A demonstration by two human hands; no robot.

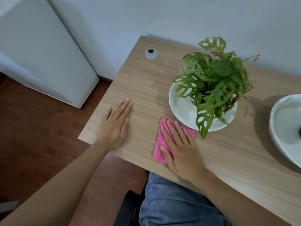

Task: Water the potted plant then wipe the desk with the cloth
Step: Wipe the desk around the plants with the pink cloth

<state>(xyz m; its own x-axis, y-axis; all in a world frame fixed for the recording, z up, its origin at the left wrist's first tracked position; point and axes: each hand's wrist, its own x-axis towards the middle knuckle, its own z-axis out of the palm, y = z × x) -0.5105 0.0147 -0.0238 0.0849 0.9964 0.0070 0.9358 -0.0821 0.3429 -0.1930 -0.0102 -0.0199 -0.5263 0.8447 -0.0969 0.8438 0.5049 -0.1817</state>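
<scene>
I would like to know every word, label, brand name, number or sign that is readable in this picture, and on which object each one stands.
None: no text can be read in this view.
The desk, pink cloth, white pot, second white bowl and round grommet show no writing.

One plant (213, 82), one cloth (160, 144), two hands, perhaps one bowl (281, 128).

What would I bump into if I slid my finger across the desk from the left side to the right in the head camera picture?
left hand → pink cloth under the right hand → potted plant in its white pot → white bowl at the right edge.
</scene>
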